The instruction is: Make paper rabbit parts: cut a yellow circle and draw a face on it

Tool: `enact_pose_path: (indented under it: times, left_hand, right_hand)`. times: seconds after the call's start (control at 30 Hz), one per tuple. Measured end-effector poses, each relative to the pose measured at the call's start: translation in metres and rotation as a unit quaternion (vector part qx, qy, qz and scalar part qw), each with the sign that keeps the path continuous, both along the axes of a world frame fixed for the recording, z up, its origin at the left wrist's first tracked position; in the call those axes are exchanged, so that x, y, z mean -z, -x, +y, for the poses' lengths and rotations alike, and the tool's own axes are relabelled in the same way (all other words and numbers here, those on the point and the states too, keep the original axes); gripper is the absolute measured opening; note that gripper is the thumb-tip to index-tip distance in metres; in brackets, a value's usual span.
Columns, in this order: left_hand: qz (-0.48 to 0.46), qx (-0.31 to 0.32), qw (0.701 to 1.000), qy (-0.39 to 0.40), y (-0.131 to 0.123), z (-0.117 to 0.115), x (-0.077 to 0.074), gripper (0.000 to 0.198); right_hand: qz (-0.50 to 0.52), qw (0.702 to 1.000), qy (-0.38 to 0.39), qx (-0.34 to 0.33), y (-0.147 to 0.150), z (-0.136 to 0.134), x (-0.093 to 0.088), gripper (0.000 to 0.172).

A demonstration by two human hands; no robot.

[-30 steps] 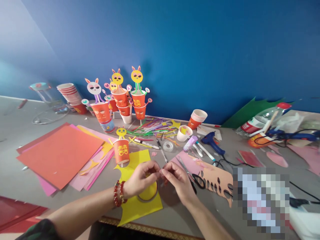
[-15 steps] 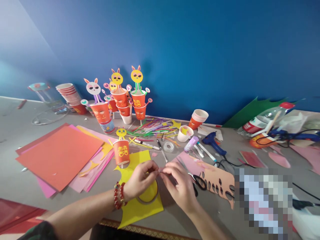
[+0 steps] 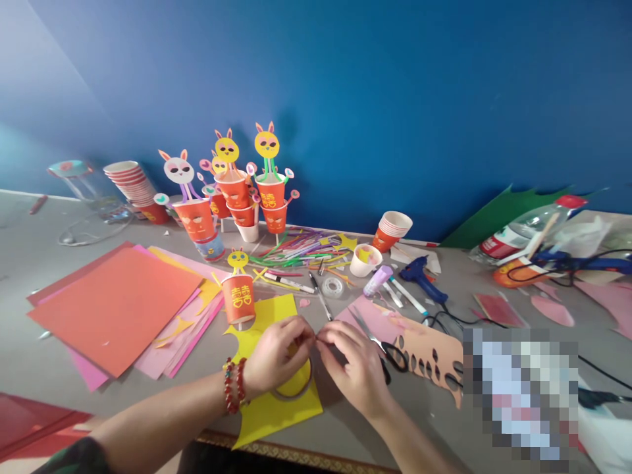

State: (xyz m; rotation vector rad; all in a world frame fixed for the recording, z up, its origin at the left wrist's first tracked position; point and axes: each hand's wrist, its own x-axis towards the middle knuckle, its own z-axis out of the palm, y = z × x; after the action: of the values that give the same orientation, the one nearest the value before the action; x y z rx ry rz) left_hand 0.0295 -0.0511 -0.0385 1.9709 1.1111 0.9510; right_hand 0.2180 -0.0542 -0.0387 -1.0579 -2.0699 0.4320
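Clock centred on fingertips, 12 = toward wall. L hand (image 3: pixel 281 352) and R hand (image 3: pixel 353 368) met low-centre over the tabletop (image 3: pixel 340 428), backs up, fingers curled in, thumb + index of each drawn together tip to tip. Poss. a tiny bit between the tips, but fingers hid it; couldn't tell what, if anything, was held, nor if either pinch was fully closed. Red bead bracelets (image 3: pixel 234 385) on L wrist.

Yellow sheet (image 3: pixel 276 418), edge cut in scallops, lay flat at approx. 8 o'clock, partly under L hand. Brownish ring (image 3: pixel 292 398) on it at 7, just below L hand, partly hidden by it. Red cup fig. (image 3: pixel 237 299) w/ yellow paper head stood upright at 10, nr sheet's far edge.

Scissors (image 3: pixel 380 343) at 3, just beside R hand, blades angled twd 2, black handles nr peach sheet (image 3: pixel 424 362) w/ leaf-shaped cut-outs. Black pen (image 3: pixel 320 296) at 12; clear tape roll (image 3: pixel 333 287) just R of it. Purple glue stick (image 3: pixel 378 281) betw. 1 and 2; blue glue gun (image 3: pixel 422 278) at 2. Orange-red sheet (image 3: pixel 116 303) topped paper pile at 9, well apart. Rabbit-head cup figs. (image 3: pixel 232 191) grouped at 11.
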Motion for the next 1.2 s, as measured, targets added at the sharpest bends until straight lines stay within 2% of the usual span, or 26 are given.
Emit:
enact_pose_path:
  times: [0.63, 0.7, 0.8, 0.87, 0.93, 1.03, 1.13, 1.2]
  left_hand:
    - [-0.023, 0.003, 0.999, 0.032, -0.001, 0.000, 0.001, 0.008]
    - [-0.039, -0.002, 0.998, 0.049, -0.001, 0.000, 0.000, 0.009]
    - [-0.096, -0.010, 0.989, 0.115, 0.001, 0.002, -0.001, 0.014]
    - [-0.165, 0.004, 0.969, 0.183, 0.002, 0.003, -0.001, 0.020]
    - [-0.242, 0.030, 0.939, 0.244, 0.002, 0.004, -0.001, 0.026]
    - [-0.344, 0.060, 0.883, 0.313, 0.003, 0.004, -0.001, 0.027]
    - [-0.429, 0.096, 0.803, 0.403, 0.003, 0.005, 0.001, 0.021]
    - [-0.453, 0.122, 0.759, 0.451, 0.003, 0.007, 0.002, 0.019]
  right_hand:
    - [0.002, 0.999, 0.038, -0.002, 0.001, 0.000, 0.001, 0.014]
    - [0.025, 0.999, 0.038, 0.011, -0.003, 0.004, -0.001, 0.015]
    - [0.041, 0.996, 0.016, 0.073, -0.017, 0.015, -0.002, 0.017]
    - [0.004, 0.993, 0.003, 0.116, -0.028, 0.024, -0.002, 0.022]
    - [-0.026, 0.992, 0.005, 0.124, -0.034, 0.030, -0.001, 0.025]
    - [0.007, 0.996, 0.030, 0.078, -0.032, 0.028, -0.004, 0.022]
    - [0.075, 0.995, 0.058, 0.015, -0.021, 0.020, -0.007, 0.021]
    - [0.108, 0.992, 0.068, -0.015, -0.015, 0.014, -0.009, 0.019]
